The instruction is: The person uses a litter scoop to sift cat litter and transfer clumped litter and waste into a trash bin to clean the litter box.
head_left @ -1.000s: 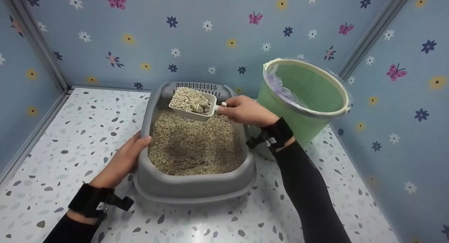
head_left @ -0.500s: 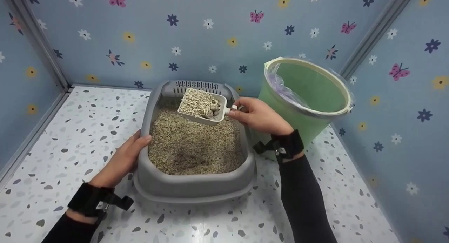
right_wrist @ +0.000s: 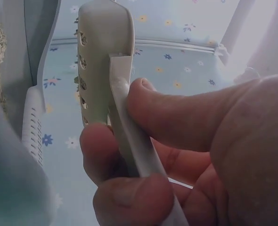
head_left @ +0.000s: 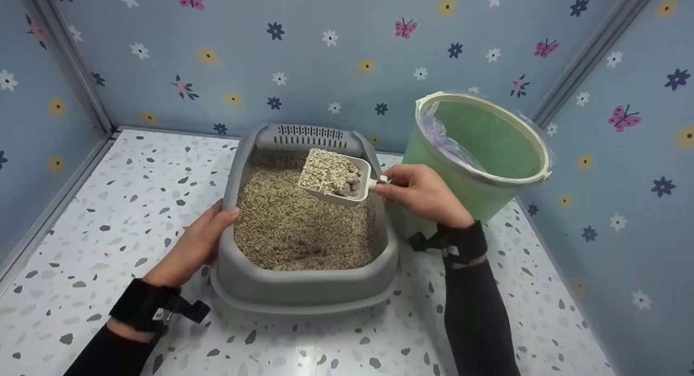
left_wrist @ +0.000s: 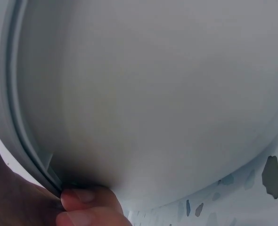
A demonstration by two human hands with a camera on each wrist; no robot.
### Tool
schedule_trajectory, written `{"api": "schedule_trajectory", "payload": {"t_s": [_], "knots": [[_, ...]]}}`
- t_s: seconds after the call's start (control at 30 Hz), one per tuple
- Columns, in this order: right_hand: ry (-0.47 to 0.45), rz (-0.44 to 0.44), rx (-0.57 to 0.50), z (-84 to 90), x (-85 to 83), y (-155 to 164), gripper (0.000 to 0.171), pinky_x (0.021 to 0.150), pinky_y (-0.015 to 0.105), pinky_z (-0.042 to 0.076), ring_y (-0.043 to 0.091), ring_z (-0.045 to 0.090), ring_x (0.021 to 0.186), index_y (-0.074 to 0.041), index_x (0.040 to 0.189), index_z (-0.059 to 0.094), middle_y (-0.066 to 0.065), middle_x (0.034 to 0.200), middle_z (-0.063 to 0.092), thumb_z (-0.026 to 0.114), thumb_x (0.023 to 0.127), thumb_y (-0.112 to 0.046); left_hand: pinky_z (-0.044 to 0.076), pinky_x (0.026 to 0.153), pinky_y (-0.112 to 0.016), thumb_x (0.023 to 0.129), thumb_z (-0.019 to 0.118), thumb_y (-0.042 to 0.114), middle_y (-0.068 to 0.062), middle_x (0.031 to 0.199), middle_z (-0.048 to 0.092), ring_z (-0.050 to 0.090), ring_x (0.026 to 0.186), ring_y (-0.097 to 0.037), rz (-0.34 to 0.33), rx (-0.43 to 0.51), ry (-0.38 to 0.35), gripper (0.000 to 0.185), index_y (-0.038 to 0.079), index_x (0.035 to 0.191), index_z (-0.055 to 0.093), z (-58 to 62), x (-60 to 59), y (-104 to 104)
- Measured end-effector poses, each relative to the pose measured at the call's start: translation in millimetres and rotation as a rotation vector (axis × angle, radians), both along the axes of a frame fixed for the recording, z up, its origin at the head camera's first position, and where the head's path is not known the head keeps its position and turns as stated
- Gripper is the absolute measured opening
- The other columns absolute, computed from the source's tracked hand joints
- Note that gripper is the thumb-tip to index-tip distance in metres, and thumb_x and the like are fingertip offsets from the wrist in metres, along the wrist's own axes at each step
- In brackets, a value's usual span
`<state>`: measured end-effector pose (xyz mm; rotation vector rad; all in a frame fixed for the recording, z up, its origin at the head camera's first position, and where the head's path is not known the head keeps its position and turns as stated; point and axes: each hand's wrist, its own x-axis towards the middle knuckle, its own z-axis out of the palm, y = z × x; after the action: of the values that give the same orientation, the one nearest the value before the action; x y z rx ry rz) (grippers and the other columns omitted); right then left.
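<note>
A grey litter box (head_left: pixel 303 289) full of pellet litter (head_left: pixel 293 218) stands on the floor. My left hand (head_left: pixel 198 240) grips its left rim, thumb over the top; in the left wrist view its fingertips (left_wrist: pixel 92 197) curl under the rim against the outer wall. With my right hand (head_left: pixel 425 194) I hold a white litter scoop (head_left: pixel 362 194) by its handle, above the right half of the box. Pale litter and some greyish clumps (head_left: pixel 351 183) heap in it. The right wrist view shows thumb and fingers wrapped round the handle (right_wrist: pixel 134 132) and the scoop's slotted underside (right_wrist: pixel 96 61).
A green bin (head_left: pixel 461 197) with a cream rim and a clear liner (head_left: pixel 450 148) stands right of the box, close to my right hand. Flower-patterned walls (head_left: pixel 325 56) enclose the speckled floor (head_left: pixel 146 202) at the back and both sides.
My right hand has carried the loaded scoop right and slightly toward me, closer to the bin. The clumps in it show more now. My left hand keeps its place on the rim.
</note>
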<state>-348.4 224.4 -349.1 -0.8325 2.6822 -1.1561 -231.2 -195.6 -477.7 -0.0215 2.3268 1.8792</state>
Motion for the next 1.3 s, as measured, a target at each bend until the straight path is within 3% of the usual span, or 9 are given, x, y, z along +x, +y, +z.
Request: {"api": "schedule_trajectory", "payload": {"t_s": [0.13, 0.33, 0.47, 0.6, 0.8, 0.97, 1.13, 1.3], "knots": [[-0.025, -0.031, -0.040, -7.1, 6.4, 14, 0.023, 0.054, 0.027, 0.042, 0.015, 0.053, 0.058, -0.022, 0.095, 0.085, 0.000, 0.067, 0.060, 0.086, 0.100, -0.045, 0.061, 0.094, -0.046, 0.113, 0.047, 0.067, -0.035, 0.164, 0.044, 0.066, 0.129, -0.047, 0.001, 0.014, -0.005, 0.089, 0.025, 0.181, 0.009, -0.7, -0.6, 1], [-0.015, -0.047, -0.048, -11.2, 12.8, 21, 0.023, 0.052, 0.028, 0.045, 0.015, 0.054, 0.055, -0.026, 0.096, 0.087, 0.000, 0.067, 0.062, 0.086, 0.099, -0.049, 0.058, 0.105, -0.058, 0.113, 0.046, 0.067, -0.034, 0.169, 0.038, 0.062, 0.135, -0.048, -0.008, 0.009, 0.000, 0.089, 0.024, 0.180, 0.008, -1.4, 1.1, 1], [0.003, -0.041, -0.060, -13.1, 11.3, 20, 0.024, 0.051, 0.027, 0.045, 0.014, 0.053, 0.054, -0.025, 0.098, 0.088, 0.000, 0.067, 0.063, 0.085, 0.099, -0.049, 0.058, 0.106, -0.060, 0.113, 0.047, 0.067, -0.034, 0.169, 0.039, 0.063, 0.135, -0.050, 0.003, 0.005, 0.007, 0.088, 0.024, 0.180, 0.009, -0.4, 1.8, 0], [0.003, -0.050, -0.091, -15.5, 11.3, 24, 0.022, 0.051, 0.025, 0.045, 0.011, 0.053, 0.055, -0.023, 0.103, 0.090, 0.004, 0.072, 0.069, 0.086, 0.100, -0.044, 0.055, 0.109, -0.061, 0.113, 0.046, 0.069, -0.034, 0.169, 0.038, 0.062, 0.136, -0.049, -0.004, -0.017, 0.001, 0.089, 0.025, 0.180, 0.008, 0.3, 0.4, 2], [0.085, -0.078, -0.088, -15.5, 19.4, 28, 0.011, 0.058, 0.024, 0.046, 0.013, 0.058, 0.065, -0.021, 0.101, 0.090, 0.002, 0.080, 0.076, 0.087, 0.100, -0.032, 0.047, 0.116, -0.069, 0.113, 0.047, 0.068, -0.034, 0.174, 0.030, 0.054, 0.145, -0.053, -0.017, 0.002, -0.001, 0.089, 0.024, 0.180, 0.007, -1.8, -0.8, 4], [0.124, -0.034, -0.078, -18.5, 16.6, 14, 0.018, 0.061, 0.023, 0.046, 0.013, 0.059, 0.067, -0.016, 0.104, 0.090, -0.001, 0.083, 0.077, 0.084, 0.103, -0.033, 0.047, 0.117, -0.068, 0.113, 0.046, 0.067, -0.033, 0.177, 0.024, 0.050, 0.149, -0.053, -0.002, 0.007, -0.007, 0.091, 0.020, 0.180, 0.005, -2.6, 1.5, 3], [0.162, -0.052, -0.111, -15.0, 20.1, 16, 0.008, 0.062, 0.023, 0.049, 0.014, 0.063, 0.069, -0.013, 0.100, 0.089, 0.002, 0.084, 0.079, 0.087, 0.099, -0.021, 0.048, 0.116, -0.067, 0.114, 0.046, 0.066, -0.033, 0.176, 0.026, 0.051, 0.147, -0.053, -0.007, 0.004, 0.012, 0.090, 0.020, 0.180, 0.006, -1.1, 1.7, 1], [0.180, 0.013, -0.099, -13.0, 21.4, 9, 0.014, 0.062, 0.023, 0.047, 0.013, 0.057, 0.066, -0.016, 0.105, 0.090, -0.003, 0.082, 0.076, 0.086, 0.101, -0.029, 0.050, 0.113, -0.067, 0.114, 0.045, 0.066, -0.035, 0.172, 0.032, 0.056, 0.142, -0.053, 0.000, -0.019, 0.027, 0.089, 0.022, 0.180, 0.007, 1.8, 1.7, -1]]}}
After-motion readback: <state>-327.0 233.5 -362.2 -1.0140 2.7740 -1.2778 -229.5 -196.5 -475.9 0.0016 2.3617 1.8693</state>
